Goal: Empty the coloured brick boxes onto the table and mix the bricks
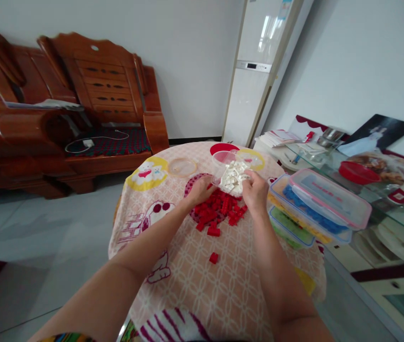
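Over the middle of the round table, a clear plastic tub (219,166) with many white toy bricks (235,178) is held between my two hands. The tub looks tilted, with the white bricks toward its near right side. My left hand (202,188) is closed on its left side, and my right hand (255,190) grips the right side with the thumb on top. Just below lies a loose pile of red toy bricks (216,209), partly covered by the tub and my left hand. One red brick (214,258) sits apart, closer to me.
A patterned cloth (195,285) covers the table. Behind my left hand lies a round clear lid (182,167). Stacked plastic boxes (312,204) with blue, yellow and green contents stand at the right edge. Beyond them is a cluttered glass counter (383,204); a wooden bench (105,90) stands far left.
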Motion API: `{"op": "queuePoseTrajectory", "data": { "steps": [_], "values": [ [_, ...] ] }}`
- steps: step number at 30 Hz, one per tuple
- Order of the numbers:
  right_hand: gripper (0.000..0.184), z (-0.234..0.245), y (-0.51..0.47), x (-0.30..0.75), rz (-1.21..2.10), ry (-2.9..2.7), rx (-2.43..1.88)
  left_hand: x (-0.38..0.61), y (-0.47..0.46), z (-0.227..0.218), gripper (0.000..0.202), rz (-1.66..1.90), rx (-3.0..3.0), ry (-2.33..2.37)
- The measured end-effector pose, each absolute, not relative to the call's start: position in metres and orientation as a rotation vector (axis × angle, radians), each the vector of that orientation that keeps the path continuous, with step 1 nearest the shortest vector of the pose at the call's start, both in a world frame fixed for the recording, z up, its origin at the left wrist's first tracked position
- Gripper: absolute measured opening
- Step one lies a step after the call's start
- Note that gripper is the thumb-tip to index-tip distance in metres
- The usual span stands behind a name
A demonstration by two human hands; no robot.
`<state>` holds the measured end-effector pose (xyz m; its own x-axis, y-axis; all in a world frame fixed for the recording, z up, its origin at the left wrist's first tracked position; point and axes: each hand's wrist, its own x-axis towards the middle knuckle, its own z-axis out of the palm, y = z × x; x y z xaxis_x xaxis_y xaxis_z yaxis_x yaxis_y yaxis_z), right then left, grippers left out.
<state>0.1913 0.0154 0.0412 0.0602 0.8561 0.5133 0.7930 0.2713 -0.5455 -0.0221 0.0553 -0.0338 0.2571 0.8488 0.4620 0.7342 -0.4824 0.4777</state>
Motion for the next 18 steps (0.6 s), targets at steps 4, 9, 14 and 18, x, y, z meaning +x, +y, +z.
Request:
{"op": "queuePoseTrajectory", "data": {
  "steps": [4,9,14,18],
  "values": [
    [0.044,0.059,0.021,0.194,-0.082,-1.813,-1.728,0.004,0.029,-0.039,0.039,0.726,2.641,1.232],
    [0.037,0.067,0.017,0.200,-0.256,-2.071,-1.886,0.005,-0.013,-0.040,0.040,0.721,2.674,1.189],
    [0.031,0.068,0.007,0.200,-0.357,-2.356,-1.902,0.005,-0.040,-0.041,0.044,0.921,2.526,1.121],
    [0.033,0.064,0.000,0.193,-0.417,-2.515,-1.778,0.008,-0.019,-0.042,0.059,1.294,2.223,1.414]
  ]
}}
